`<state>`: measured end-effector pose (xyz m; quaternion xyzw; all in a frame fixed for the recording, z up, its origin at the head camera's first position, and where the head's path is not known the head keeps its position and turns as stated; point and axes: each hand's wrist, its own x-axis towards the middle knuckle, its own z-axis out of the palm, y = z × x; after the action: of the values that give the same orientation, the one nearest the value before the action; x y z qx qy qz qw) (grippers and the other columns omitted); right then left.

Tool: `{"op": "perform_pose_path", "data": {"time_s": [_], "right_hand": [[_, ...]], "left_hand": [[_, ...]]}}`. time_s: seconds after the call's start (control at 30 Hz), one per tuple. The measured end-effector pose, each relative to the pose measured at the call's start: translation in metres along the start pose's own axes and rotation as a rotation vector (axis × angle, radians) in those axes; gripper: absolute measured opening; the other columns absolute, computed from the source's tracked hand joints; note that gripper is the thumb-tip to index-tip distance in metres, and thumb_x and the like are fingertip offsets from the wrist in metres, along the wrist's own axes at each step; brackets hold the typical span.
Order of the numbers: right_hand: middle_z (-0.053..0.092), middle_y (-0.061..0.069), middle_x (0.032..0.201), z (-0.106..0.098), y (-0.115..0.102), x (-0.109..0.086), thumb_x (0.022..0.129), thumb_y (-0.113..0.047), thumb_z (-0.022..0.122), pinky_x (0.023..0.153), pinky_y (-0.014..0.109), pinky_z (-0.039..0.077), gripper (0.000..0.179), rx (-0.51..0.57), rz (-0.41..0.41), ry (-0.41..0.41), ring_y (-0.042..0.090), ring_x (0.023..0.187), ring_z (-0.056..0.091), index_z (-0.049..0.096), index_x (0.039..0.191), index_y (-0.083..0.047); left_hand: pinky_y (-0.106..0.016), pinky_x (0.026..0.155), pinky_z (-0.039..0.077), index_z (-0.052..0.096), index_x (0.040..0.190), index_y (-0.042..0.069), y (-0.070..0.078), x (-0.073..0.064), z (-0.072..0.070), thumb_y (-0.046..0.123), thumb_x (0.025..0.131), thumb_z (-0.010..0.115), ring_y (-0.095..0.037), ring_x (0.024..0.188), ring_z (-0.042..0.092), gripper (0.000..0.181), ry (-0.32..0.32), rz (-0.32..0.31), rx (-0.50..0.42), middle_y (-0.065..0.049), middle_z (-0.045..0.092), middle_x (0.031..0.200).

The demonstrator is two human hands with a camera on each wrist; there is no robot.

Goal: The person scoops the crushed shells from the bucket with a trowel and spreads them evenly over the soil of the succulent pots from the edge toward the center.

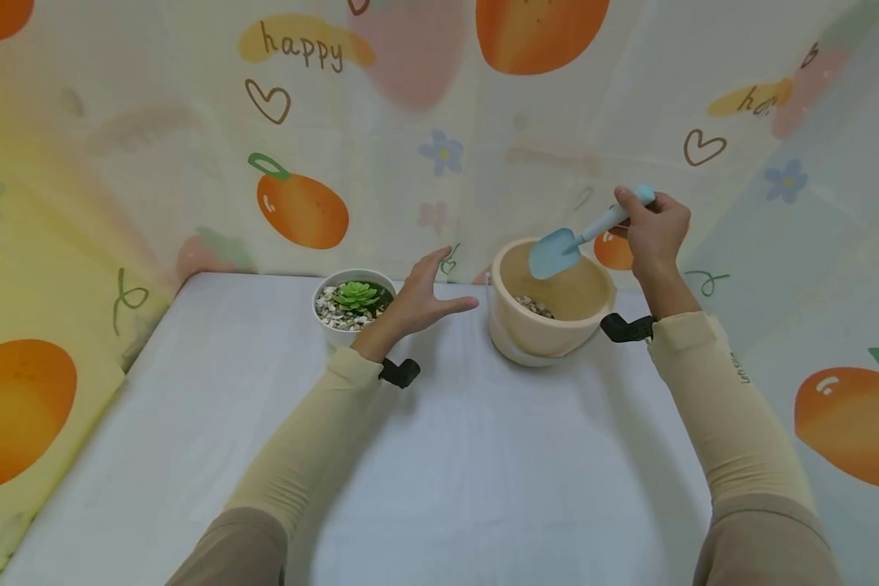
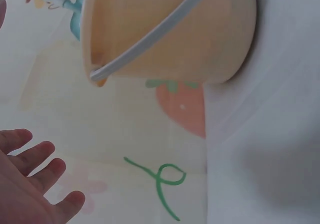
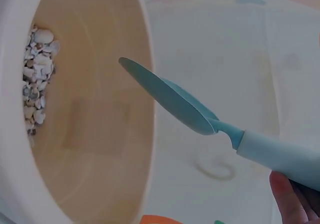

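Note:
A light blue hand trowel (image 1: 554,253) is gripped by its pale handle in my right hand (image 1: 659,232). Its blade hangs tilted over the mouth of a cream bucket (image 1: 549,335). Inside, pebbles (image 3: 39,79) lie at the bottom, as the right wrist view shows. My left hand (image 1: 426,297) is held in the air with thumb and fingers spread, between the bucket and a white pot (image 1: 337,335). That pot holds a green succulent (image 1: 356,296) among pale stones, partly covered by the left hand in the head view.
Both pots stand near the back edge of a table with a white cloth (image 1: 498,456). Behind it hangs a curtain (image 1: 388,187) printed with oranges and flowers. A grey bail handle (image 2: 155,34) hangs slanted across the bucket's side.

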<state>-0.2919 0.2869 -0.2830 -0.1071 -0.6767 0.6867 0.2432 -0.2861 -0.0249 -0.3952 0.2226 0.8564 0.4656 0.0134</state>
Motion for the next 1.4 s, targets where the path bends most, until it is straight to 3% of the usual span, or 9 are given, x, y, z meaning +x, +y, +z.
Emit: {"op": "perform_pose_path", "data": {"time_s": [0.27, 0.43, 0.6, 0.87, 0.97, 1.1, 1.27, 1.4], "right_hand": [[0.067, -0.002, 0.073, -0.002, 0.011, -0.001, 0.082, -0.024, 0.078, 0.056, 0.021, 0.057, 0.015, -0.015, -0.029, -0.024, 0.008, 0.058, 0.068, 0.069, 0.081, -0.011], [0.066, -0.006, 0.076, -0.001, 0.023, -0.003, 0.085, -0.024, 0.075, 0.06, 0.019, 0.057, 0.018, -0.103, -0.052, -0.056, 0.004, 0.062, 0.068, 0.068, 0.09, -0.008], [0.066, -0.013, 0.076, -0.001, 0.029, -0.003, 0.087, -0.026, 0.073, 0.063, 0.017, 0.057, 0.026, -0.178, -0.081, -0.063, 0.001, 0.064, 0.068, 0.068, 0.1, -0.004], [0.072, -0.008, 0.082, -0.006, 0.039, -0.001, 0.086, -0.023, 0.074, 0.063, 0.018, 0.057, 0.018, -0.176, -0.101, -0.111, 0.0, 0.067, 0.068, 0.067, 0.093, -0.007], [0.072, -0.008, 0.084, -0.008, 0.045, 0.0, 0.087, -0.022, 0.073, 0.065, 0.017, 0.057, 0.017, -0.236, -0.128, -0.135, -0.001, 0.069, 0.068, 0.066, 0.089, -0.006], [0.066, -0.016, 0.079, -0.01, 0.052, 0.001, 0.09, -0.021, 0.07, 0.066, 0.014, 0.056, 0.021, -0.387, -0.196, -0.197, -0.001, 0.073, 0.064, 0.066, 0.092, 0.0], [0.055, -0.022, 0.075, -0.011, 0.062, 0.003, 0.092, -0.021, 0.068, 0.065, 0.009, 0.052, 0.031, -0.527, -0.273, -0.327, -0.004, 0.072, 0.059, 0.064, 0.1, 0.009], [0.06, -0.011, 0.08, -0.009, 0.068, 0.004, 0.093, -0.019, 0.067, 0.065, 0.006, 0.049, 0.03, -0.588, -0.313, -0.408, -0.009, 0.071, 0.054, 0.064, 0.103, 0.009]], "left_hand": [[-0.056, 0.118, 0.024, 0.02, 0.156, 0.011, -0.003, 0.001, 0.028, 0.047, 0.082, 0.074, -0.031, 0.151, 0.017, 0.098, -0.01, -0.022, -0.031, -0.01, 0.022, 0.162], [-0.056, 0.117, 0.026, 0.022, 0.155, 0.012, 0.0, 0.003, 0.041, 0.046, 0.082, 0.075, -0.03, 0.15, 0.02, 0.096, -0.014, -0.027, -0.032, -0.01, 0.023, 0.161], [-0.055, 0.118, 0.026, 0.023, 0.155, 0.011, 0.005, 0.008, 0.051, 0.044, 0.082, 0.075, -0.03, 0.149, 0.022, 0.095, -0.018, -0.016, -0.04, -0.01, 0.025, 0.161], [-0.052, 0.118, 0.027, 0.024, 0.154, 0.008, 0.007, 0.017, 0.062, 0.042, 0.08, 0.077, -0.028, 0.147, 0.027, 0.097, -0.001, 0.026, -0.077, -0.011, 0.03, 0.158], [-0.05, 0.118, 0.028, 0.025, 0.154, 0.008, 0.007, 0.019, 0.065, 0.04, 0.08, 0.078, -0.027, 0.146, 0.029, 0.097, -0.002, 0.054, -0.089, -0.011, 0.031, 0.157], [-0.048, 0.118, 0.029, 0.025, 0.154, 0.008, 0.009, 0.021, 0.068, 0.041, 0.079, 0.079, -0.026, 0.146, 0.03, 0.098, -0.002, 0.073, -0.077, -0.009, 0.031, 0.157], [-0.052, 0.116, 0.03, 0.024, 0.154, 0.012, 0.01, 0.027, 0.07, 0.049, 0.078, 0.077, -0.025, 0.142, 0.034, 0.101, -0.006, 0.034, -0.004, -0.008, 0.029, 0.158], [-0.056, 0.116, 0.029, 0.022, 0.155, 0.013, 0.011, 0.032, 0.07, 0.051, 0.077, 0.077, -0.027, 0.142, 0.034, 0.103, -0.015, 0.013, 0.052, -0.009, 0.027, 0.159]]}}
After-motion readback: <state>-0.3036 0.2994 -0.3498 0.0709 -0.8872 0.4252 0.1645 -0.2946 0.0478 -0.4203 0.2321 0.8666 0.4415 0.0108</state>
